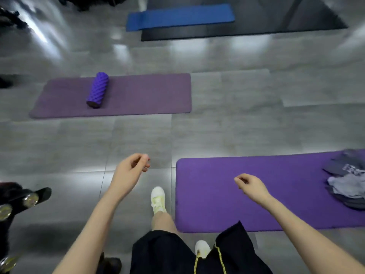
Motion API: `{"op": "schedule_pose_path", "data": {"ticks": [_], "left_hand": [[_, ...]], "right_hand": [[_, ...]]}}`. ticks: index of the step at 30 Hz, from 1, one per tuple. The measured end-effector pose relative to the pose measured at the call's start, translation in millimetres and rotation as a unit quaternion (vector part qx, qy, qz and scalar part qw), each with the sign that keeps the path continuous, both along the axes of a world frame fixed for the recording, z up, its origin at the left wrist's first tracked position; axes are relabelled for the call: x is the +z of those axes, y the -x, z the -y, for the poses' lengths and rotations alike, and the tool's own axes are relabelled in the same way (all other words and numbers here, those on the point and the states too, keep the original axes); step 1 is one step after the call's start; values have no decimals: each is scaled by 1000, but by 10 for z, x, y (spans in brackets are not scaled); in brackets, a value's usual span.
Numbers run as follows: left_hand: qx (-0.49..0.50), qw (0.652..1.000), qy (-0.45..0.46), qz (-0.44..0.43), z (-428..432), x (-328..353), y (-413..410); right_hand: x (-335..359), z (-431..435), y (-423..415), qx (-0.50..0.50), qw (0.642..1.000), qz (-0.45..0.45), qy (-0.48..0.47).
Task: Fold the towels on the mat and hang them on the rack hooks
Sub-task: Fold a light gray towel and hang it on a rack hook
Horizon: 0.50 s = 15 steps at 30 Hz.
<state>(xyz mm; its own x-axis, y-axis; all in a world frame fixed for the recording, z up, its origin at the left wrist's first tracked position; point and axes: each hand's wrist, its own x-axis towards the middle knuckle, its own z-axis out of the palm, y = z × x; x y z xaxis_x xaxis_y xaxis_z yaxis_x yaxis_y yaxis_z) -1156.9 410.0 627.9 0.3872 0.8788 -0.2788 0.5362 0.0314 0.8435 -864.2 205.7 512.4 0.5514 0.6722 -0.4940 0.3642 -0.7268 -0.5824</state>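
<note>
I think I am at the start, with my left grip (131, 167) and right grip (251, 186) both loose and holding nothing, so next I must reach toward 3 o'clock for the towels (347, 184) heaped on the purple mat (207, 194).

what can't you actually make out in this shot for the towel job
Towels, head view: the heap on the near purple mat runs off the right edge, so their count is unclear.
Rack hooks, head view: nowhere in frame.
Dark object with shiny discs, head view: blurred and cut by the left edge, unidentifiable.
</note>
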Motion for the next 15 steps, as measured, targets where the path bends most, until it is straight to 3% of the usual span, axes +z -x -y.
{"op": "schedule_pose_path", "data": {"ticks": [8,15], "left_hand": [[-142,990,-6,-2,-2117,27,-1114],[-340,940,-21,-21,-3405,209,-2613]], "right_hand": [[-157,-1163,-643,-163,987,6,-8],[-109,-1670,-868,-355,935,-5,-3]]}}
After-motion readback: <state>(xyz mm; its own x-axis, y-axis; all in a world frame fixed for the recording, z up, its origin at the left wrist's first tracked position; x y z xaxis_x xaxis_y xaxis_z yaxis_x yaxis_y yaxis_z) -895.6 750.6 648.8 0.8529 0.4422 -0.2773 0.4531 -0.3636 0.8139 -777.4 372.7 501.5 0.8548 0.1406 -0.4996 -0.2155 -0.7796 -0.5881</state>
